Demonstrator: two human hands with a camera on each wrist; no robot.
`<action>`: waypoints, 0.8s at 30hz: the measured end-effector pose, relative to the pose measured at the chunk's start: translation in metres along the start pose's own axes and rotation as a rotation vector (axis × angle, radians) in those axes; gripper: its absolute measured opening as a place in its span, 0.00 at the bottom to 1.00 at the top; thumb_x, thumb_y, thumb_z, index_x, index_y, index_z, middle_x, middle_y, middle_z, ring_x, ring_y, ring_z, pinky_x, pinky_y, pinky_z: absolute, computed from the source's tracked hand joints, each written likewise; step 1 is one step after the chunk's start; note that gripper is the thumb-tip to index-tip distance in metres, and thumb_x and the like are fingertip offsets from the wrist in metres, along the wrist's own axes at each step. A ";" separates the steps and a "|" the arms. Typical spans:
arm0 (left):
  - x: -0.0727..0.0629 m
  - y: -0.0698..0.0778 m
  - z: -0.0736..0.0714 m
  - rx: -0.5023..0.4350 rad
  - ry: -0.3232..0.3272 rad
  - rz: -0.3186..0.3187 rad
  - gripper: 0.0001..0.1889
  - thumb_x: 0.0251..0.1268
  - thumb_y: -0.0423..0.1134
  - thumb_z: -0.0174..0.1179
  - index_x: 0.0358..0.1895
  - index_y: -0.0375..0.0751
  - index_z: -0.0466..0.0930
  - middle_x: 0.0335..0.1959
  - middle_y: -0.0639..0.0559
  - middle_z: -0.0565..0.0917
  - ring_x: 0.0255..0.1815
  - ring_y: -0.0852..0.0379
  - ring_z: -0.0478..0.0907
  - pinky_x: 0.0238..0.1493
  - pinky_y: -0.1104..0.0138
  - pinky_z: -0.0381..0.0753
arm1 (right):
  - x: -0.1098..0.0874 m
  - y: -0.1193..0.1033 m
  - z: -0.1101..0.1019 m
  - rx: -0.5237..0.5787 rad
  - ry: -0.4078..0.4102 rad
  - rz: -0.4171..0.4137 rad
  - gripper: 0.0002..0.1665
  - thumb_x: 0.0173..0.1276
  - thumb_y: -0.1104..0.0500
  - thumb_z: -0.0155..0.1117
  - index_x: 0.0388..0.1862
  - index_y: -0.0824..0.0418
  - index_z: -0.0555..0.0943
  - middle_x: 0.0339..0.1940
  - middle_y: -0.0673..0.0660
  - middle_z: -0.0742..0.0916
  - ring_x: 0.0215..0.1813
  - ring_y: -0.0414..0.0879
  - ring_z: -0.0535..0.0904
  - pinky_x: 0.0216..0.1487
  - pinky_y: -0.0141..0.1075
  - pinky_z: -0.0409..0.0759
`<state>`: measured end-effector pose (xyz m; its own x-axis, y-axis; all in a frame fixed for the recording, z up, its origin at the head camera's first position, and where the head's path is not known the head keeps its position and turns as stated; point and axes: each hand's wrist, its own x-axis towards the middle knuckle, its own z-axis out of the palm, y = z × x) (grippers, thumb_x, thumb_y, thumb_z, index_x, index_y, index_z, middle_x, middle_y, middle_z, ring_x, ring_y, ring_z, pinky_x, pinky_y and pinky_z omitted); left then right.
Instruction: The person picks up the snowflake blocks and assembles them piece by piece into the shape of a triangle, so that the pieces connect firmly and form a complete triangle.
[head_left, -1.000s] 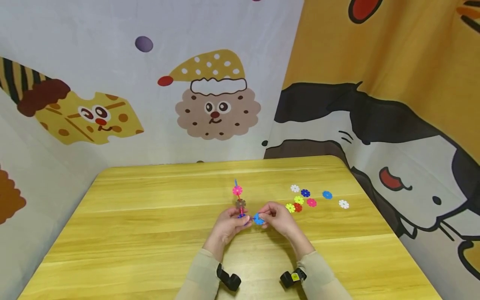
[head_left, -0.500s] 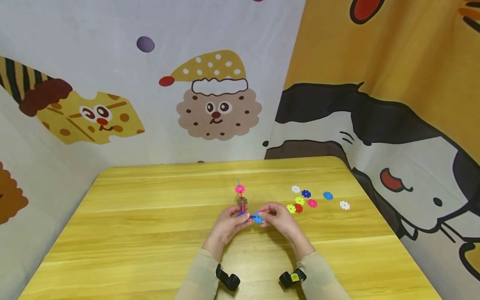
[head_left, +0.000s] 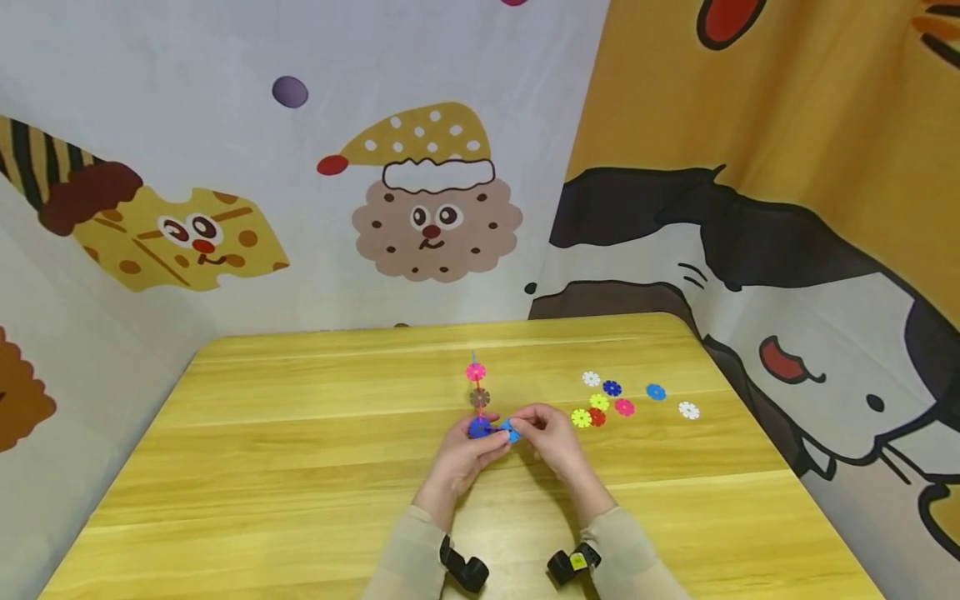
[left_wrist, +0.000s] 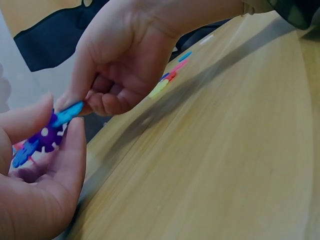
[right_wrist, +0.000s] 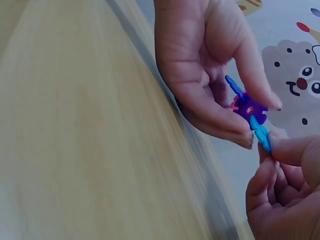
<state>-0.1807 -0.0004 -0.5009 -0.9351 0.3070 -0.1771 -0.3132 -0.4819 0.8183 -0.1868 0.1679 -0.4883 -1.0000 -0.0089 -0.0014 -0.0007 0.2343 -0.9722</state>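
A chain of interlocked notched plastic discs is held between both hands. In the head view a pink disc (head_left: 476, 372), a brown disc (head_left: 480, 397) and a dark blue disc (head_left: 478, 428) line up away from the body. A purple disc (right_wrist: 256, 111) links the dark blue one to a light blue disc (left_wrist: 67, 115) at the right end. My left hand (head_left: 459, 454) curls round the chain at the purple disc, its thumb and fingertips close to the light blue disc. My right hand (head_left: 553, 435) pinches the light blue disc's outer edge between thumb and forefinger.
Loose discs lie right of the hands on the wooden table (head_left: 300, 458): white (head_left: 591, 379), dark blue (head_left: 612, 388), yellow (head_left: 581, 418), red (head_left: 597, 417), pink (head_left: 625, 407) and light blue (head_left: 656, 392) among them. A cartoon-printed curtain (head_left: 315, 267) stands behind the table.
My left thumb has shifted right, off the dark blue disc toward the light blue one, so the dark blue disc shows more fully. The right hand keeps its pinch, slightly further left.
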 end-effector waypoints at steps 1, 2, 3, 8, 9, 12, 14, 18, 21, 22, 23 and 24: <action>0.001 -0.001 0.001 -0.009 0.010 0.000 0.26 0.63 0.19 0.59 0.63 0.19 0.63 0.46 0.39 0.76 0.41 0.51 0.84 0.49 0.64 0.84 | 0.000 -0.001 0.001 0.004 0.001 -0.003 0.04 0.65 0.66 0.69 0.36 0.67 0.84 0.26 0.54 0.82 0.24 0.45 0.71 0.19 0.28 0.69; 0.001 -0.001 0.001 -0.015 0.019 0.001 0.25 0.63 0.18 0.59 0.62 0.19 0.64 0.46 0.38 0.77 0.42 0.50 0.84 0.48 0.64 0.84 | -0.001 -0.001 0.001 0.009 0.002 -0.010 0.04 0.65 0.66 0.69 0.36 0.68 0.85 0.27 0.54 0.82 0.24 0.45 0.71 0.19 0.28 0.69; 0.002 -0.002 0.001 -0.017 0.029 0.000 0.24 0.62 0.18 0.59 0.61 0.20 0.65 0.45 0.39 0.77 0.41 0.50 0.84 0.47 0.64 0.84 | -0.001 -0.001 0.002 0.011 0.001 -0.013 0.04 0.65 0.66 0.70 0.36 0.67 0.85 0.27 0.54 0.83 0.25 0.45 0.72 0.20 0.28 0.69; 0.003 -0.002 0.001 -0.016 0.048 -0.002 0.22 0.60 0.16 0.59 0.58 0.21 0.68 0.41 0.41 0.79 0.38 0.51 0.84 0.44 0.65 0.85 | -0.002 -0.001 -0.001 0.022 -0.028 -0.021 0.06 0.66 0.64 0.70 0.38 0.68 0.85 0.32 0.54 0.85 0.28 0.45 0.73 0.21 0.29 0.70; 0.003 -0.002 0.001 -0.013 0.049 -0.001 0.21 0.60 0.16 0.60 0.57 0.21 0.68 0.41 0.42 0.79 0.37 0.51 0.84 0.43 0.65 0.85 | -0.001 -0.001 -0.002 0.019 -0.038 -0.022 0.07 0.66 0.64 0.69 0.39 0.68 0.85 0.34 0.55 0.86 0.29 0.45 0.74 0.23 0.29 0.72; 0.002 -0.001 0.000 -0.003 0.043 0.004 0.20 0.60 0.16 0.60 0.55 0.22 0.69 0.39 0.43 0.79 0.36 0.52 0.84 0.41 0.66 0.85 | -0.001 0.002 -0.012 0.006 -0.054 -0.037 0.10 0.68 0.63 0.68 0.44 0.69 0.85 0.39 0.58 0.87 0.36 0.43 0.78 0.31 0.29 0.76; 0.002 0.000 -0.001 0.005 0.040 0.007 0.18 0.60 0.16 0.59 0.54 0.23 0.70 0.39 0.43 0.79 0.36 0.53 0.84 0.41 0.66 0.85 | 0.000 0.003 -0.024 -0.012 -0.047 -0.048 0.12 0.68 0.63 0.68 0.47 0.69 0.85 0.44 0.60 0.87 0.41 0.43 0.79 0.39 0.31 0.78; 0.001 0.003 -0.003 0.009 0.036 0.010 0.18 0.60 0.16 0.59 0.53 0.24 0.71 0.42 0.41 0.78 0.37 0.52 0.84 0.40 0.67 0.85 | 0.002 0.007 -0.058 -0.098 -0.020 -0.052 0.16 0.70 0.61 0.66 0.52 0.70 0.83 0.49 0.62 0.86 0.45 0.43 0.79 0.45 0.31 0.78; 0.000 0.005 -0.005 0.007 0.033 0.007 0.18 0.60 0.16 0.58 0.53 0.24 0.70 0.43 0.40 0.78 0.37 0.51 0.84 0.40 0.67 0.85 | 0.002 0.012 -0.088 -0.174 -0.009 -0.040 0.18 0.71 0.59 0.65 0.54 0.71 0.81 0.51 0.63 0.85 0.46 0.42 0.79 0.46 0.30 0.78; 0.000 0.005 -0.005 0.009 0.033 0.005 0.18 0.60 0.16 0.58 0.54 0.24 0.70 0.43 0.40 0.78 0.37 0.51 0.84 0.40 0.67 0.85 | 0.001 0.013 -0.098 -0.196 -0.001 -0.032 0.19 0.72 0.58 0.65 0.55 0.71 0.81 0.51 0.64 0.85 0.46 0.41 0.79 0.46 0.29 0.78; 0.000 0.005 -0.005 0.010 0.033 0.002 0.18 0.60 0.16 0.58 0.54 0.24 0.70 0.43 0.40 0.78 0.38 0.51 0.84 0.40 0.66 0.85 | 0.001 0.014 -0.109 -0.218 0.006 -0.027 0.20 0.72 0.58 0.65 0.56 0.71 0.80 0.52 0.64 0.84 0.47 0.41 0.79 0.47 0.29 0.78; 0.000 0.006 -0.006 0.009 0.035 -0.001 0.18 0.60 0.16 0.58 0.54 0.24 0.70 0.43 0.40 0.78 0.38 0.51 0.84 0.40 0.66 0.85 | 0.000 0.016 -0.119 -0.241 0.019 -0.022 0.21 0.72 0.57 0.65 0.56 0.71 0.80 0.52 0.64 0.84 0.46 0.40 0.79 0.47 0.29 0.78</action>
<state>-0.1834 -0.0079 -0.4993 -0.9400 0.2787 -0.1965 -0.3126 -0.4739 0.8232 -0.1880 0.2874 -0.4754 -0.9997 0.0015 0.0261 -0.0225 0.4596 -0.8879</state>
